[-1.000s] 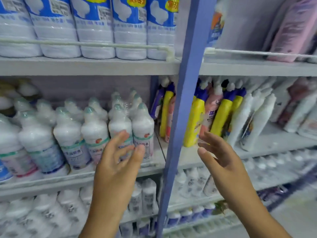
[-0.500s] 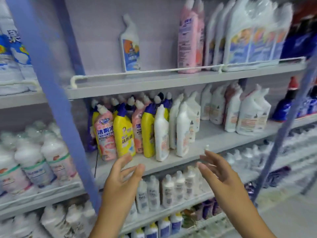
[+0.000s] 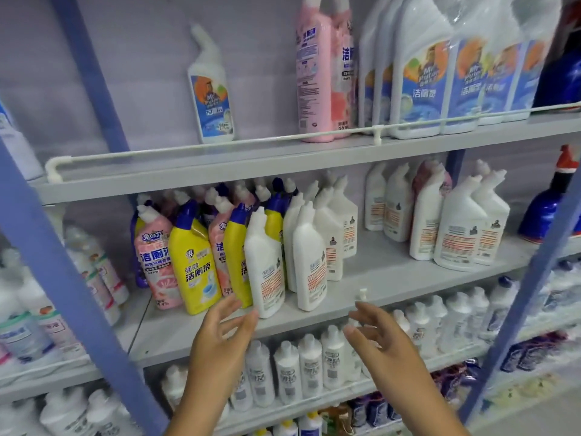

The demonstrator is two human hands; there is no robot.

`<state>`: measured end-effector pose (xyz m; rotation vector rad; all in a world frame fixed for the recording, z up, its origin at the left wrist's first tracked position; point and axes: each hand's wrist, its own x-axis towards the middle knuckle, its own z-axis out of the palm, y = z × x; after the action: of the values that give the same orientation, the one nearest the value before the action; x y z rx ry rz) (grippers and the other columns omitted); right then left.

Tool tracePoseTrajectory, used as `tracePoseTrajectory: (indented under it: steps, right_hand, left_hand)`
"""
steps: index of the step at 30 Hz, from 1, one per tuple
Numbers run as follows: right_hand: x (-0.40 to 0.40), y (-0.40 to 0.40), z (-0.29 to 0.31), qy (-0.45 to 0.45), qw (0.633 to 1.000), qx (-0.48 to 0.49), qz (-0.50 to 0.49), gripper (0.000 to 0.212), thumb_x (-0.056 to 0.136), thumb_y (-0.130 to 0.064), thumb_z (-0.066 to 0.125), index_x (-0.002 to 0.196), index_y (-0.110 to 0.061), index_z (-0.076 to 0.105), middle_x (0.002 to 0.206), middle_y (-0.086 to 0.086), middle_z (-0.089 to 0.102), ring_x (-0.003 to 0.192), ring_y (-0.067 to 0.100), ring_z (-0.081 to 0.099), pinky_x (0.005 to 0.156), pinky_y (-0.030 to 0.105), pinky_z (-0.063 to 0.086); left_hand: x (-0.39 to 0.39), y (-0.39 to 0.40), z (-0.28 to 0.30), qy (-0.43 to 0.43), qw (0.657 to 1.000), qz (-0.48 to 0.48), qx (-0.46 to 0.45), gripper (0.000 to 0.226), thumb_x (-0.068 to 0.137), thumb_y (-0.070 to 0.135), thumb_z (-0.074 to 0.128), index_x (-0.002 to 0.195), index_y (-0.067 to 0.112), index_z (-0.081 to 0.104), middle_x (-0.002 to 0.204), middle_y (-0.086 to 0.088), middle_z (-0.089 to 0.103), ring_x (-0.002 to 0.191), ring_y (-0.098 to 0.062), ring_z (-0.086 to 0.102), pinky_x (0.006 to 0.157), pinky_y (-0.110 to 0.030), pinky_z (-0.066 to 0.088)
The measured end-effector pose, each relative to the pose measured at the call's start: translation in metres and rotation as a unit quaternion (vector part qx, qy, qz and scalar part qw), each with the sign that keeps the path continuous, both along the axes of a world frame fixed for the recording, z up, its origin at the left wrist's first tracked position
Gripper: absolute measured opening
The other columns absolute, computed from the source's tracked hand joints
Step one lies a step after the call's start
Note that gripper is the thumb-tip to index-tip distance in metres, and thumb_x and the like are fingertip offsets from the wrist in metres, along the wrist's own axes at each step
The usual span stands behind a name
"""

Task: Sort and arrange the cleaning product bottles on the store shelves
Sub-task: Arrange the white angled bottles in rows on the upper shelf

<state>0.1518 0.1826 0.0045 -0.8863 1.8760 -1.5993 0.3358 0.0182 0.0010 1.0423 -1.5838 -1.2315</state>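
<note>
Cleaning product bottles on the grey metal middle shelf (image 3: 371,272): both hands raised in front of it, nothing gripped.

Landmark is the front white angled-neck plastic bottle (image 3: 265,269), standing upright at the shelf's front edge. Left of it stand yellow bottles with blue caps (image 3: 195,262) mixed with pink bottles (image 3: 154,262); right of it, a second white bottle (image 3: 309,262) with more white ones behind, then a bare stretch of shelf, then a further white group (image 3: 459,228). Left hand (image 3: 220,341) is just below the landmark, fingers extended and empty, fingertips close to its base (contact cannot be confirmed). Right hand (image 3: 383,338) is below and right of it, fingers relaxed, also empty. Judged step: approach, before any pick. Next move likely requires closing the left hand round the landmark's body, keeping neighbouring bottles from toppling.
</note>
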Motion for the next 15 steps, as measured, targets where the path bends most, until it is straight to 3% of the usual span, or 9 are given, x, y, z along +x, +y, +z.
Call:
tracePoseTrajectory:
  steps: [4,7,10,13,15]
  right_hand:
    - [-0.029,-0.048,-0.008,0.054,0.998,0.038,0.011,0.046,0.09,-0.045,0.07,0.13,-0.047,0.048,0.126,-0.026,0.059,0.107,-0.008,0.061,0.078,0.015,0.05]
    - [-0.051,-0.088,-0.008,0.083,0.996,0.045,0.005,0.055,0.086,-0.049,0.074,0.132,-0.047,0.044,0.126,-0.027,0.056,0.112,-0.007,0.057,0.084,0.017,0.05]
    - [-0.068,-0.125,-0.014,0.089,0.995,0.046,0.008,0.066,0.08,-0.052,0.079,0.133,-0.049,0.041,0.128,-0.028,0.053,0.117,-0.005,0.055,0.092,0.021,0.049]
    - [-0.075,-0.153,-0.023,0.081,0.995,0.051,0.035,0.075,0.073,-0.051,0.085,0.133,-0.055,0.039,0.129,-0.029,0.054,0.117,-0.007,0.055,0.098,0.022,0.05]
    - [-0.078,-0.165,-0.024,0.079,0.994,0.053,0.056,0.085,0.068,-0.051,0.088,0.136,-0.054,0.035,0.129,-0.033,0.054,0.113,-0.016,0.053,0.09,0.009,0.047]
  left_hand:
    - [-0.029,-0.035,-0.007,-0.024,0.999,0.016,-0.038,0.048,0.088,0.032,0.078,0.131,0.031,0.057,0.126,0.014,0.064,0.106,0.009,0.06,0.078,-0.012,0.044]
    - [-0.052,-0.063,-0.016,-0.012,0.999,0.005,-0.03,0.042,0.086,0.03,0.08,0.121,0.04,0.059,0.114,0.018,0.07,0.098,0.01,0.066,0.08,-0.013,0.052]
    - [-0.07,-0.087,-0.031,-0.034,0.999,0.017,-0.032,0.04,0.083,0.046,0.079,0.116,0.053,0.058,0.111,0.019,0.072,0.101,-0.001,0.07,0.085,-0.033,0.059]
    - [-0.083,-0.095,-0.038,-0.055,0.996,0.049,-0.048,0.048,0.077,0.052,0.079,0.12,0.044,0.059,0.113,0.016,0.071,0.105,-0.012,0.068,0.088,-0.043,0.058]
    - [-0.091,-0.095,-0.04,-0.058,0.994,0.076,-0.053,0.054,0.074,0.045,0.084,0.122,0.033,0.064,0.114,0.011,0.071,0.107,-0.017,0.067,0.09,-0.042,0.056]
